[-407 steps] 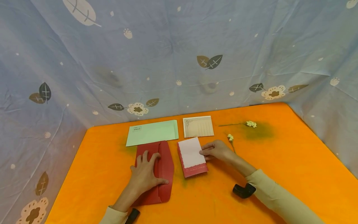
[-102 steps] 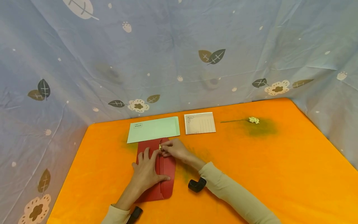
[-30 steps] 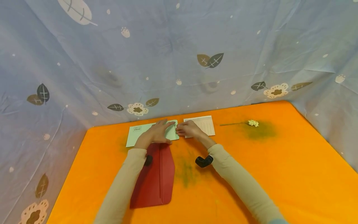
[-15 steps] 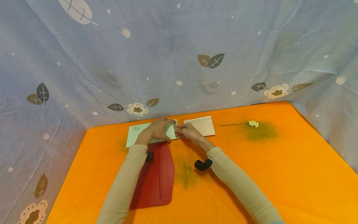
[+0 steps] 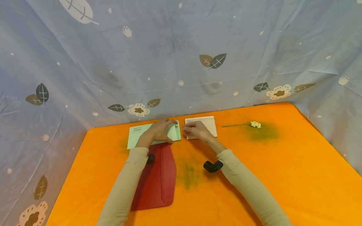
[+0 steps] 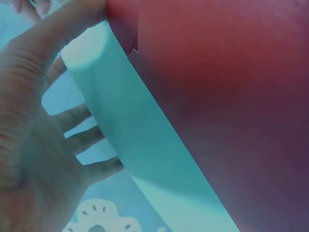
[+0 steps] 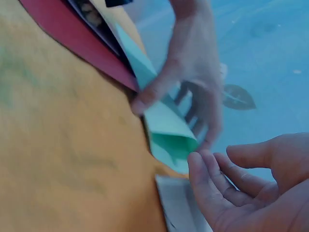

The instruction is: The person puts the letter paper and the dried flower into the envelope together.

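My left hand [image 5: 158, 131] grips the pale green envelope [image 5: 134, 138] across its width, thumb on the near edge and fingers at the far edge. In the right wrist view the envelope's mouth [image 7: 174, 145] bows open, its flap laid out flat. My right hand [image 5: 198, 130] hovers over the left side of the lined cream cards [image 5: 210, 125], fingers loosely bent with nothing between them. Nearer me lies the red envelope [image 5: 152, 185], flap to the right, partly under my left forearm. A small dried flower [image 7: 91, 14] shows inside its opening in the right wrist view.
A sprig of pale yellow flowers [image 5: 255, 124] lies at the back right of the orange cloth [image 5: 254, 175]. A blue-grey patterned curtain [image 5: 175, 62] stands close behind the envelope and cards. Black cameras sit on both wrists.
Red card and one sprig have left the cloth; that sprig was earlier at the red envelope's mouth. Left hand has moved to the green envelope. Right hand has just drawn rightward off its flap.
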Motion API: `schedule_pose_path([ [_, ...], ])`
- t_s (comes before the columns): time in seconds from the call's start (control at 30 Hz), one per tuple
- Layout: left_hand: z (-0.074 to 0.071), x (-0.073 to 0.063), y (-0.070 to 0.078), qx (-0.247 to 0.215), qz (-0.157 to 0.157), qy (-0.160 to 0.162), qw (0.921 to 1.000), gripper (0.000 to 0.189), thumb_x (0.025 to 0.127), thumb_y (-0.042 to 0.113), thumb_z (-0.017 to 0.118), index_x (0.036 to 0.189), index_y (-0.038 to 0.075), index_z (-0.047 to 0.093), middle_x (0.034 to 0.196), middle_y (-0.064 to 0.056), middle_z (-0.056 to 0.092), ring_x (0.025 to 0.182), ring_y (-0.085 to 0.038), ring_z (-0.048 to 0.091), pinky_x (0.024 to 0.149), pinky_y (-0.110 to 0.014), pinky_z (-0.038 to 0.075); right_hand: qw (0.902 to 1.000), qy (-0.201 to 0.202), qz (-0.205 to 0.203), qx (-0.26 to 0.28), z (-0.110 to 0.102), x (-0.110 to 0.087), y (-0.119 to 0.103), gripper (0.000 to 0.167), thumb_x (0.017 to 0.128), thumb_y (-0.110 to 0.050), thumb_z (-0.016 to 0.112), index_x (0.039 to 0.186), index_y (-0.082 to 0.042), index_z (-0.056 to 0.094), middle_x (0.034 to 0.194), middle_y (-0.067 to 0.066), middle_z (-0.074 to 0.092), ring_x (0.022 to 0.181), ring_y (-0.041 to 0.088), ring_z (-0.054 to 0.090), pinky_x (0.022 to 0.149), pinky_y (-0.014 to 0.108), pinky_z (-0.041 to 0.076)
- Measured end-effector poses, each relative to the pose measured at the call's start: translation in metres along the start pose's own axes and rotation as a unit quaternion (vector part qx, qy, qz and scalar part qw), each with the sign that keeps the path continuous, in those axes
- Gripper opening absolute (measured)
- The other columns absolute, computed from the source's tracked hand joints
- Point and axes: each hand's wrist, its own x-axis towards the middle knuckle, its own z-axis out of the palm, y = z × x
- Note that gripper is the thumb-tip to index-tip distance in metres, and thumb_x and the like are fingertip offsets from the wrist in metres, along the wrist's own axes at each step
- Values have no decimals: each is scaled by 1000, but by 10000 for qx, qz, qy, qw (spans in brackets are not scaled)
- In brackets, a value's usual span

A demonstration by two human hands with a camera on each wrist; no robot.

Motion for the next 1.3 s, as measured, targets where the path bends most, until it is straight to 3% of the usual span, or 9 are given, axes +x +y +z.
schedule_pose_path([
  [0.17,0,-1,0,60,53,-2,10000,85,69,38,89,142,24,47,142,-16,43,128,-35,42,102,-58,37,9955,703,-331,-541,-29,-5,0,29,96,-5,61,118,13,63,110,28,67,97,38,68,81,34,57],
  [0.37,0,-2,0,112,149,-3,9998,85,70,37,89,142,22,47,140,-16,44,126,-36,43,102,-56,38,9741,1612,-302,-1555,-68,-10,8,25,94,-8,63,111,10,69,103,26,70,87,35,70,70,32,57],
  [0.47,0,-2,0,92,154,-4,9998,85,70,37,88,142,22,47,140,-17,44,127,-36,42,103,-57,37,9694,1747,-222,-1711,-81,-9,14,26,95,-10,63,111,10,69,101,27,70,87,36,69,72,37,58],
  [0.7,0,-2,1,10,151,-5,9999,83,71,36,88,142,22,47,145,-18,40,131,-37,40,103,-58,36,9489,1992,21,-2449,-93,-8,21,29,90,-16,69,104,9,72,86,22,72,65,28,64,51,22,44],
  [0.93,0,-2,1,14,216,7,9998,83,72,35,88,143,21,47,144,-17,41,130,-36,40,102,-57,38,9268,1852,313,-3252,-94,-7,25,30,86,-23,74,95,5,75,84,15,73,59,13,51,54,24,38],
  [1.03,0,-2,2,20,234,10,9997,83,72,35,88,142,21,48,143,-16,42,129,-36,42,101,-56,39,9282,1839,246,-3226,-94,-7,25,29,87,-23,72,96,5,75,85,16,73,60,15,52,54,25,38],
  [1.1,0,-2,2,29,218,-4,9998,83,71,35,88,142,21,48,142,-16,43,128,-35,42,101,-56,39,9363,1735,225,-3046,-94,-8,22,31,89,-23,70,100,5,74,87,17,72,63,17,56,56,26,40],
  [1.2,0,-2,1,50,203,7,9998,83,71,36,88,143,20,47,141,-15,45,127,-36,42,102,-56,37,9588,1502,298,-2392,-94,-10,18,34,93,-20,66,109,10,70,100,23,71,77,28,65,69,30,53],
  [1.3,0,-3,0,59,191,27,9998,84,71,35,88,142,20,48,139,-15,46,126,-36,43,103,-56,37,9767,1286,454,-1655,-93,-11,14,35,95,-16,64,115,13,63,114,29,64,97,37,67,84,38,55],
])
